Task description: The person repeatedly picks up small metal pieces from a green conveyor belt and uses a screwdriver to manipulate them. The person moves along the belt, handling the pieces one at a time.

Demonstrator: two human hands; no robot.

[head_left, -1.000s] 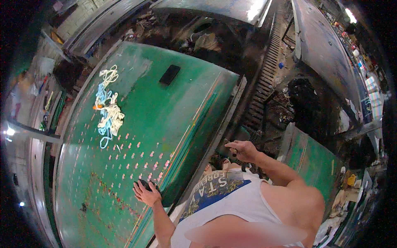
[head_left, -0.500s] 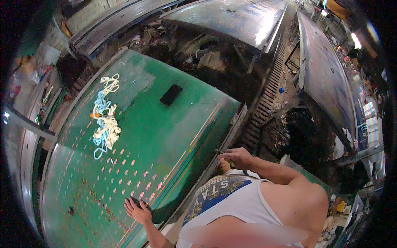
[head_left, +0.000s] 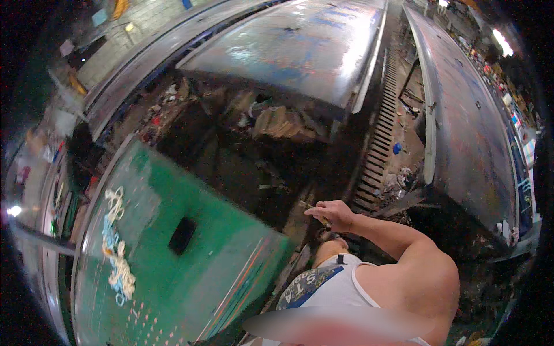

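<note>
My right hand (head_left: 333, 214) is out past the near right corner of the green table (head_left: 213, 277), closed around a small, thin, pointed tool (head_left: 326, 222) whose exact kind I cannot make out. My left hand is outside the picture. On the green tabletop lies a tangled bundle of cream and light blue cord (head_left: 120, 271). To its right rests a flat black rectangular object (head_left: 182, 235), like a phone. Rows of small pinkish pieces (head_left: 151, 323) dot the table's lower part.
A long worn table (head_left: 288, 52) stands ahead, and another dark one (head_left: 461, 115) runs along the right. Between them lies a slatted grating (head_left: 378, 144) with litter and a blue scrap (head_left: 396, 148) beside it. Crumpled brown material (head_left: 283, 122) sits beneath the far table.
The view has swung forward and right, so the green table sits lower and further left. My left hand, flat on the table before, has left view. My right hand still holds the small tool.
</note>
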